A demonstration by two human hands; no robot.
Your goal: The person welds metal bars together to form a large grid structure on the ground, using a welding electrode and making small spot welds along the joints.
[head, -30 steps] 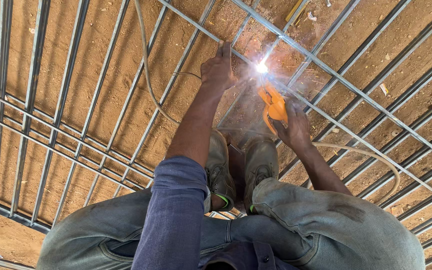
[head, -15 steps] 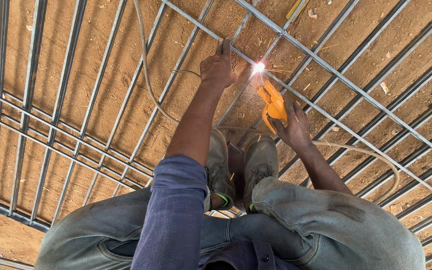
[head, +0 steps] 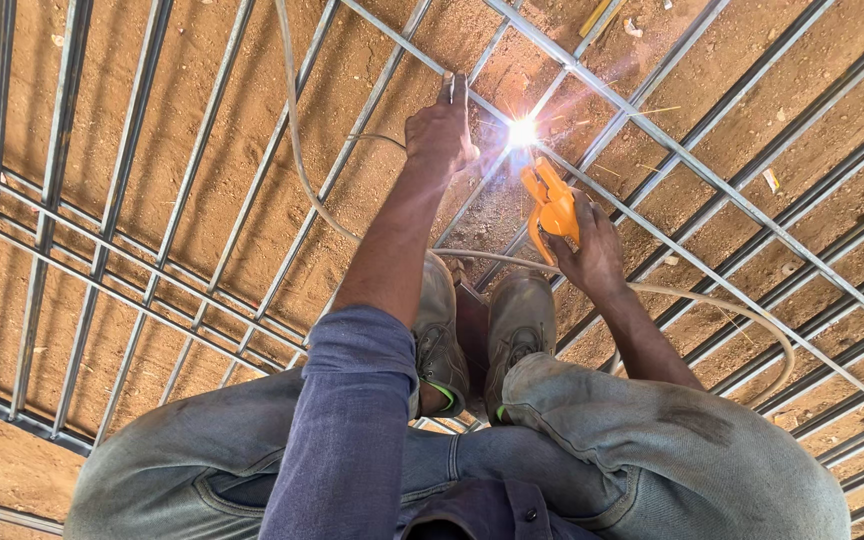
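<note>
Frame bars, far left: long grey steel bars [head: 52, 200] lie side by side over bare brown dirt [head: 202, 130], crossed by thinner rods.
Cable: a pale cable [head: 292, 150] snakes from the top edge down over the bars and loops round toward the right.
Left hand: the left hand [head: 440, 130] is closed over a thin steel rod [head: 457, 88], pinning it against the grid just left of the spark.
Arc: a bright white welding arc [head: 522, 132] burns on a diagonal bar [head: 652, 130], between the two hands and near both.
Right hand: the right hand [head: 592, 250] grips the orange electrode holder [head: 552, 205], its tip aimed up at the arc.
Boots: two worn grey boots [head: 517, 325] stand on the bars below the hands, with jeans-clad knees either side.
Doing it well: by my judgement the rod must stay pressed flat so the joint does not shift, the tip kept steady at the crossing, and bare fingers kept clear of the hot spot.
Containers: none show anywhere in view.
</note>
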